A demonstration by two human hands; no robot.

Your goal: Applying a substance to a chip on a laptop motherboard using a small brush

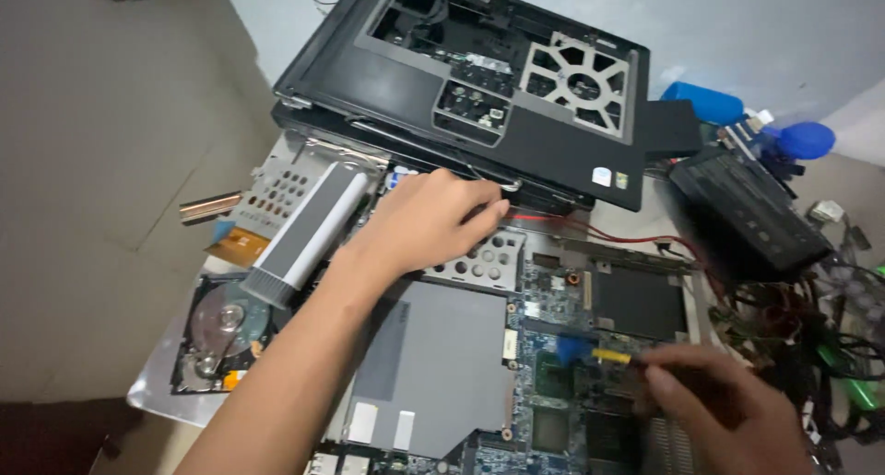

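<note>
My left hand point(429, 222) reaches across an opened laptop chassis and rests, fingers curled, on the perforated metal frame point(484, 258) near a thin red wire point(562, 222). My right hand point(714, 406) grips a tool with a yellow and black tip point(613, 355), held over the blue-green motherboard point(553, 383). A grey metal drive bay cover point(442, 364) lies under my left forearm.
A black laptop lid and bezel point(479, 79) lies tilted behind. A grey bar-shaped part point(304, 235) and an opened hard drive point(221, 332) sit at left. A black battery point(747, 212), blue objects point(705, 102) and tangled cables point(839, 346) crowd the right.
</note>
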